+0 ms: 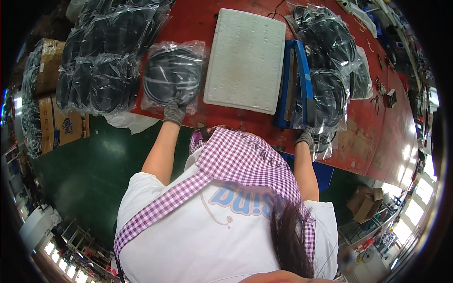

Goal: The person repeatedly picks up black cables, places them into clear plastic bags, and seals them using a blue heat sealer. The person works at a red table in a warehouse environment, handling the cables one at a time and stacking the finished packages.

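My left hand (175, 110), in a grey glove, is at the near edge of a clear plastic bag holding a coiled black cable or hose (171, 75). Its fingers close on the bag's near side. My right hand (305, 136), also gloved in grey, is closed beside the near end of a blue bag sealer (297, 85) with a long hinged arm. Whatever its fingers grip is hidden. Another bagged black coil (325, 101) lies just right of the sealer, close to that hand. Between the hands rests a white foam board (245, 61).
Several bagged black coils (106, 78) are piled at the left of the red table (377, 137), more (325, 35) at the far right. Small hand tools (377, 87) lie toward the right edge. Cardboard boxes (63, 120) stand left; an open carton (364, 203) sits on the floor at right.
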`<move>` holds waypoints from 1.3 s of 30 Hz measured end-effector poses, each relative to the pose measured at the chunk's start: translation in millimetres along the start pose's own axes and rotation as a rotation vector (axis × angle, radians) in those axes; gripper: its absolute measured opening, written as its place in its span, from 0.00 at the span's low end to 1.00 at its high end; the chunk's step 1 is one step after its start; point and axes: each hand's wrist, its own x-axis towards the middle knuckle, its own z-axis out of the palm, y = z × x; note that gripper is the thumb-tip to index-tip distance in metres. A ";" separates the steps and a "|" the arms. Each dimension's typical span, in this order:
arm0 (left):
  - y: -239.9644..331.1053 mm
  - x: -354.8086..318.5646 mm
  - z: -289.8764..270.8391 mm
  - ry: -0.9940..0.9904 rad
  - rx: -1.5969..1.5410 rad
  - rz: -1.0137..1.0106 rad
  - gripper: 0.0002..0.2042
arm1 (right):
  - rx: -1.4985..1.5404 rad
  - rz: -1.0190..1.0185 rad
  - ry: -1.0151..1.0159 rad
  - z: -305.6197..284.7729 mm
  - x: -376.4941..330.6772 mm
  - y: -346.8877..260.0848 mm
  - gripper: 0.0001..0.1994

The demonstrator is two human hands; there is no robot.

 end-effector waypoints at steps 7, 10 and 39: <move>-14.6 53.2 -68.6 -0.129 0.337 0.081 0.15 | 0.671 0.158 -0.759 9.4 36.3 27.1 0.12; -20.7 14.6 -29.8 -0.101 0.153 -0.172 0.16 | 0.842 0.205 -0.803 1.2 43.0 45.3 0.10; -56.0 -77.8 38.9 0.161 0.288 -0.039 0.15 | 0.746 0.021 -1.020 -66.3 79.2 -3.1 0.16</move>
